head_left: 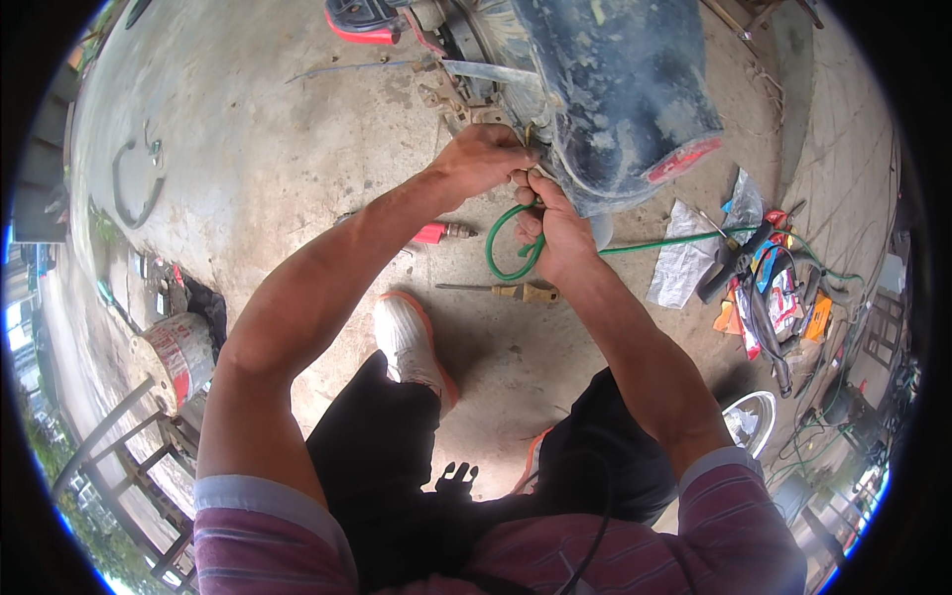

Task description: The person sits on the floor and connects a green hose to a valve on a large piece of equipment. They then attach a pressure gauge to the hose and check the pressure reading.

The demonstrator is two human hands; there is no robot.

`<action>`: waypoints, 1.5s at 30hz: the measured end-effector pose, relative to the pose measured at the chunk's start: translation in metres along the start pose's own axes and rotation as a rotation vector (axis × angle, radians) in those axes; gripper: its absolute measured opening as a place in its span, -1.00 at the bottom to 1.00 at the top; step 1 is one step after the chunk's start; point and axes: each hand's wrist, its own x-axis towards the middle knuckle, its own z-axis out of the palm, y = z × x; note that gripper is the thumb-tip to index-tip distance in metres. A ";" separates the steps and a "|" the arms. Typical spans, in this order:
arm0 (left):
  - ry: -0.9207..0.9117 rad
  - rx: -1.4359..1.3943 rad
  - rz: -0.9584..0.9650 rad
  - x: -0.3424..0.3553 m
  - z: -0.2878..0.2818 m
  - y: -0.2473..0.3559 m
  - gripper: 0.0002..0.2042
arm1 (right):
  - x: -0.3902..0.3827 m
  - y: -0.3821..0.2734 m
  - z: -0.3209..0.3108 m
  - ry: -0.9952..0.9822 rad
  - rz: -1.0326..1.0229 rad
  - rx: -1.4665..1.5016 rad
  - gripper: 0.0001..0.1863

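Note:
My left hand (483,159) is closed, its fingertips pinched together beside the lower edge of a mud-stained dark blue vehicle fender (625,94). What those fingers grip is too small to make out. A small brass-coloured piece (530,132) shows just above them. Right below, my right hand (558,226) is closed around a thin green hose (489,248), which bends into a loop left of the palm. From behind my right wrist the hose stretches away to the right. The fingertips of both hands almost meet.
On the concrete lie a screwdriver (506,292) and a red tool (431,233). Right of them are a silvery bag (684,256) and a pile of colourful packets (783,302) with cables. A large spool (174,362) stands at the left, near a metal ladder-like frame (129,466).

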 end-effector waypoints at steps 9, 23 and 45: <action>0.177 0.489 0.062 -0.002 0.011 0.022 -0.65 | 0.002 0.004 0.000 0.040 -0.022 -0.032 -0.80; -0.155 -0.309 -0.020 0.000 -0.006 -0.013 -0.69 | 0.000 0.001 0.004 0.037 0.012 0.007 -0.75; -0.079 -0.139 -0.011 -0.004 0.002 0.005 -0.69 | 0.005 0.003 0.000 0.044 0.007 0.023 -0.76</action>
